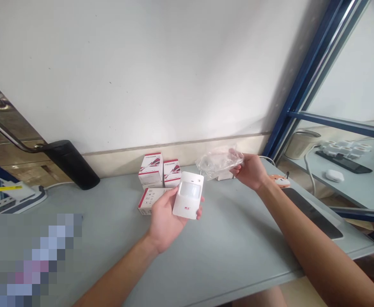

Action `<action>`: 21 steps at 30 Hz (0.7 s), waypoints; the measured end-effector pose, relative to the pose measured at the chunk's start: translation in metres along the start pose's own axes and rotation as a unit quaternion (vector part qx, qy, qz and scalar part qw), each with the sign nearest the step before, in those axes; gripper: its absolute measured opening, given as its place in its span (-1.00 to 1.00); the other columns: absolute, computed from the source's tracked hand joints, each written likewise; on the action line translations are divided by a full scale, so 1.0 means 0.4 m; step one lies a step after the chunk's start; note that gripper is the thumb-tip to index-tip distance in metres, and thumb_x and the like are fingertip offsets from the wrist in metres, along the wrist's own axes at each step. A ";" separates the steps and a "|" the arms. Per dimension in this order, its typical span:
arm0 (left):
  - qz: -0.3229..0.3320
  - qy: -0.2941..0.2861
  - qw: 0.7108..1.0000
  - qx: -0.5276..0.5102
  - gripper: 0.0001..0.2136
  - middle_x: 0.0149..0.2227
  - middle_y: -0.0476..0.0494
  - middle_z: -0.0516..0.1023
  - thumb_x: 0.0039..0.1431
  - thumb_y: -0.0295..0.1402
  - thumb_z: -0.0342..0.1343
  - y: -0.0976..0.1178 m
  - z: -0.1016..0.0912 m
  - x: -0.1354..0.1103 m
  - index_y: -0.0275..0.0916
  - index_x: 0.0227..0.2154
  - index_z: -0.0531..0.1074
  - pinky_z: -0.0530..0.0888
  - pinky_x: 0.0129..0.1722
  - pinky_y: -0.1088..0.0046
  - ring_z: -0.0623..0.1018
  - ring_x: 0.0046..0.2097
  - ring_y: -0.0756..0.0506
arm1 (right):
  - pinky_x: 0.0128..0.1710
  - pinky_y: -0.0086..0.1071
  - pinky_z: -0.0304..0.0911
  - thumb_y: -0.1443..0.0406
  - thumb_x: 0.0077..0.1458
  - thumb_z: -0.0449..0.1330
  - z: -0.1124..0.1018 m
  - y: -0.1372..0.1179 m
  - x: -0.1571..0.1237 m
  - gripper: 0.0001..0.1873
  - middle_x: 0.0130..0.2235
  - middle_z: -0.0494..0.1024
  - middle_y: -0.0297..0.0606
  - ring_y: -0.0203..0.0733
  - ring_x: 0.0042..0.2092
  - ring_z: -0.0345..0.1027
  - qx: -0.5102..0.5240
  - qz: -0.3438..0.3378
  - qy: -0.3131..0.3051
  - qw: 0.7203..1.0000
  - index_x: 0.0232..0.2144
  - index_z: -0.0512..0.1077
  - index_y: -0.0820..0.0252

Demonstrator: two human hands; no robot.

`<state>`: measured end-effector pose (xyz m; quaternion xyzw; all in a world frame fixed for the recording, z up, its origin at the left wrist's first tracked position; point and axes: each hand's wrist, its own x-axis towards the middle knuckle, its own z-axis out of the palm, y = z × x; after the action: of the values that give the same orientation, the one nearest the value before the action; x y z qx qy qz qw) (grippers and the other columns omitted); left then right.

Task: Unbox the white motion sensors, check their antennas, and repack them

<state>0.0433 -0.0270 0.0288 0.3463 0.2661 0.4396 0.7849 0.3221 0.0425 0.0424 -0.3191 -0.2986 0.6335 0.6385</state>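
My left hand [164, 219] grips a white motion-sensor unit [188, 195] with a clear lens window, held upright over the grey table [231, 247]. Further back and to the right, my right hand [250, 171] pinches a crumpled clear plastic bag [218, 162] above the table. Behind the sensor stand two red-and-white boxes [156, 169] near the wall. A third such box [150, 200] lies flat just left of my left hand.
A black angled object [70, 164] on a metal arm leans at the back left. A white power strip [12, 197] lies at the far left. At right a dark flat panel [314, 213] rests on the table edge. Blue shelving [305, 76] holds a metal cup [301, 144].
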 end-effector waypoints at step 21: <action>-0.022 -0.064 0.995 0.077 -0.59 -0.18 -0.33 0.66 0.43 -0.15 -0.01 -0.001 0.006 -0.013 -0.20 0.23 0.32 0.42 -0.23 0.21 0.60 -0.34 -0.21 | -0.49 -0.35 0.15 -0.17 0.32 0.03 0.038 0.037 -0.017 -0.48 -0.48 0.32 -0.34 -0.25 -0.51 0.07 -0.129 0.055 -0.107 0.984 -0.34 0.41 0.11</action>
<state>0.0429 -0.0323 0.0308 0.4271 0.2560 0.3773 0.7809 0.3008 0.0359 0.0401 -0.3448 -0.4261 0.6545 0.5207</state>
